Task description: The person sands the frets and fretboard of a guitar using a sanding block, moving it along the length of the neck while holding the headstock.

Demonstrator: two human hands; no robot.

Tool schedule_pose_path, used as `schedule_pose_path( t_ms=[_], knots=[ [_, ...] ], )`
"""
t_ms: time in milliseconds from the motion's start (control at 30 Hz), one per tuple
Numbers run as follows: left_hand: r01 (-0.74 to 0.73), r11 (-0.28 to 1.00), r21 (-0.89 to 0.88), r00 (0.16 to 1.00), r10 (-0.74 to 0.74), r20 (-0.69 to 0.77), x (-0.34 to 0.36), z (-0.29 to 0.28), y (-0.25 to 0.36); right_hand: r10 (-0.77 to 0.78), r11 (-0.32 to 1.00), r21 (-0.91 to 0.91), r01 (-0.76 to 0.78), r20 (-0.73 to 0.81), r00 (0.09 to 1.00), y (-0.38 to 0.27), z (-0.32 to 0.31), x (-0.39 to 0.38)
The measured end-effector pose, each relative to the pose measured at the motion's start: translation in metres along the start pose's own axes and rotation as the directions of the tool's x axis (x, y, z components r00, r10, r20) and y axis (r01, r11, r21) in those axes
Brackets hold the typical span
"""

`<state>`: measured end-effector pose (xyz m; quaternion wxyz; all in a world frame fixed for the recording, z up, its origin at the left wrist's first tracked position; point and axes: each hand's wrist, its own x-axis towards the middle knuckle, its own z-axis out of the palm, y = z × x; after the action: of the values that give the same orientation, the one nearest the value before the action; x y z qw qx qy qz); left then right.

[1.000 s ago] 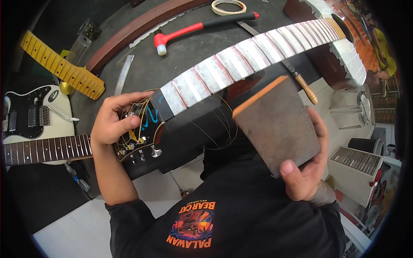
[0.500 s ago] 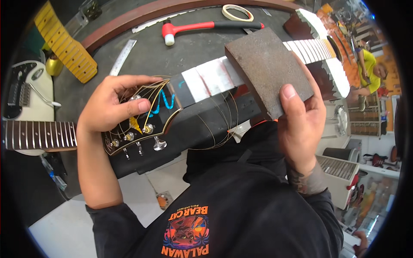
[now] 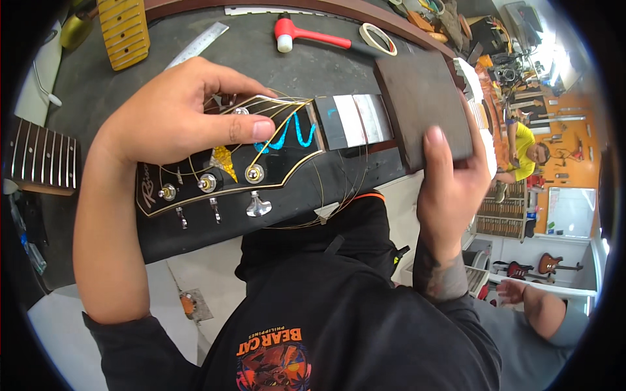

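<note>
A black guitar headstock (image 3: 225,166) with loose strings, metal tuners and blue and gold inlays lies over the bench's near side. My left hand (image 3: 176,114) grips it, thumb across the face and fingers at the far edge, mostly hidden. To its right runs the neck, its fingerboard (image 3: 358,120) dark near the nut, then whitish. A flat brown sanding block (image 3: 424,104) sits over the fingerboard, tilted in view. My right hand (image 3: 450,186) holds the block, thumb on top and fingers round its right side. The block's underside is hidden.
On the dark bench (image 3: 261,52) lie a red-and-black mallet (image 3: 313,36), a tape roll (image 3: 378,40) and a steel ruler (image 3: 199,44). Other guitar necks (image 3: 42,156) stand at left. One person in yellow (image 3: 521,150) is at far right; another person's arm (image 3: 544,313) is nearer.
The block has slid along the fingerboard toward the headstock, covering more of the whitish part. My view has shifted, and a nearby person shows more at lower right. My left hand keeps its hold.
</note>
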<state>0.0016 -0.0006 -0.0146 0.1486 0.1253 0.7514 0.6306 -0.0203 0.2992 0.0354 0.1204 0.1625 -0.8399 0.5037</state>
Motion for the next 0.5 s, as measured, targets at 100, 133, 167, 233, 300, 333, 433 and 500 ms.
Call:
schedule_pose_path(
  t_ms=[100, 133, 167, 233, 300, 333, 433, 500],
  knots=[
    [-0.035, 0.999, 0.019, 0.999, 0.035, 0.01, 0.001, -0.001, 0.001, -0.121, 0.992, 0.033, 0.124, -0.075, 0.99, 0.009, -0.012, -0.035],
    [-0.023, 0.999, 0.048, 0.999, 0.022, 0.026, 0.002, -0.001, 0.002, -0.113, 0.991, 0.057, 0.121, -0.12, 0.986, 0.009, -0.015, -0.041],
    [-0.024, 0.999, 0.045, 0.999, 0.022, 0.029, 0.003, 0.0, 0.002, -0.117, 0.988, 0.087, 0.129, -0.133, 0.984, 0.009, -0.015, -0.04],
    [0.0, 1.0, -0.009, 1.0, 0.0, 0.011, 0.006, 0.002, 0.002, -0.075, 0.993, 0.08, 0.083, -0.099, 0.992, 0.006, -0.008, -0.022],
    [-0.006, 1.0, 0.022, 1.0, 0.006, 0.015, 0.007, 0.001, 0.009, -0.016, 0.997, 0.075, 0.02, -0.051, 0.999, 0.001, 0.001, 0.004],
    [0.007, 0.999, 0.041, 1.0, -0.006, -0.011, 0.004, 0.0, 0.01, -0.042, 0.998, 0.038, 0.043, -0.021, 0.999, -0.001, 0.004, 0.011],
    [-0.043, 0.999, 0.02, 0.998, 0.044, -0.048, 0.007, 0.002, 0.006, -0.171, 0.976, -0.133, 0.171, 0.014, 0.985, 0.008, -0.006, 0.013],
    [-0.017, 0.999, -0.043, 0.999, 0.015, -0.041, 0.011, 0.005, 0.003, -0.239, 0.956, -0.176, 0.234, -0.008, 0.971, 0.012, -0.023, -0.015]
  ],
)
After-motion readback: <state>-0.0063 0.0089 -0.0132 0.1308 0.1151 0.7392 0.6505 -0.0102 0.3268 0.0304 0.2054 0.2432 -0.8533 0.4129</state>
